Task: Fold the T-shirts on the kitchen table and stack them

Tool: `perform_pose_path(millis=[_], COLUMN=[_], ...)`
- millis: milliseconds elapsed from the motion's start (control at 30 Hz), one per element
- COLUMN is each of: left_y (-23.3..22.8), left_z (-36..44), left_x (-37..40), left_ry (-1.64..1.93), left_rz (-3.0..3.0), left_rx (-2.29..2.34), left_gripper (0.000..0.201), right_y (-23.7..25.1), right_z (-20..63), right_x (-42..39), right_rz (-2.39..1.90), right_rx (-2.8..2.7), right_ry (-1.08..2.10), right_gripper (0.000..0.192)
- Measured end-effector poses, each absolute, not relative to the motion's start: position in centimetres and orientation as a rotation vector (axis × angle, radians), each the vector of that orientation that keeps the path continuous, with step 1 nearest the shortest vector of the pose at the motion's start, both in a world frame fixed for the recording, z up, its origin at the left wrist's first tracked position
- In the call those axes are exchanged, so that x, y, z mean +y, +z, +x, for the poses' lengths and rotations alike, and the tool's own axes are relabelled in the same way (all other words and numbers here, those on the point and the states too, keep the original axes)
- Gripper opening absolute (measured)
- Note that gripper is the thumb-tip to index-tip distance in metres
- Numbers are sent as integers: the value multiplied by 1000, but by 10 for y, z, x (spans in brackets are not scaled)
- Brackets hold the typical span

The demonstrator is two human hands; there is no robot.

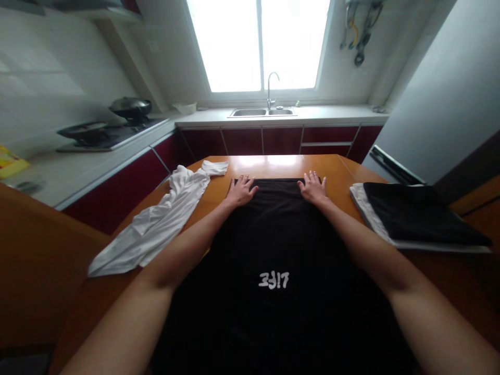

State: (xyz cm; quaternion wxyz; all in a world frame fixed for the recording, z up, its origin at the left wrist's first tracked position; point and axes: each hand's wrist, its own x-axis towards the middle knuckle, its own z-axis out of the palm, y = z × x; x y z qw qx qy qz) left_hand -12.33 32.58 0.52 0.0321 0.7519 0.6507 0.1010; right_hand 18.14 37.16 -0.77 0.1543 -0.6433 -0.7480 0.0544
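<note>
A black garment [273, 200] lies flat on the wooden table [269, 164], its far edge running straight between my two hands. My left hand [241, 191] rests palm down on its far left corner, fingers spread. On the far right corner lies my right hand [312, 187], also flat with the fingers apart. Toward me the black cloth runs on to the bottom of the view, with white upside-down lettering [274, 280] on it. Whether that nearer part belongs to the garment or to my own clothing, I cannot tell.
A crumpled white shirt [167, 213] lies along the table's left side. Folded black and white clothes [422, 213] are stacked at the right. Beyond stand a counter with a sink [250, 112], a stove [117, 135] with pans, and a fridge [433, 99].
</note>
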Motion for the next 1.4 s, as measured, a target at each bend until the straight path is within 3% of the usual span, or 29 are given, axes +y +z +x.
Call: perform_pose_path(millis=[133, 400, 567, 733, 867, 1100, 1400], left_y=[-3, -1, -4, 2, 4, 43, 22], left_z=[-89, -66, -55, -48, -40, -41, -44], left_x=[295, 257, 235, 212, 191, 132, 18], left_ry=[251, 333, 180, 334, 233, 479, 221], left_rz=[2456, 2558, 2534, 2569, 2553, 2522, 2482], left_rx=[1753, 1693, 1572, 1537, 1485, 1589, 1535], left_gripper=[67, 64, 66, 67, 67, 60, 62], right_y=[-10, -2, -5, 6, 25, 47, -4], right_z=[150, 135, 134, 144, 160, 201, 199], right_x=[330, 281, 259, 236, 212, 159, 48], right_rz=[-1636, -1521, -1516, -1522, -1505, -1462, -1565], right_rx=[-2282, -2303, -2402, -2252, -2156, -1890, -2242], right_ry=[171, 135, 261, 245, 310, 371, 419], right_gripper=[61, 57, 54, 52, 52, 53, 59])
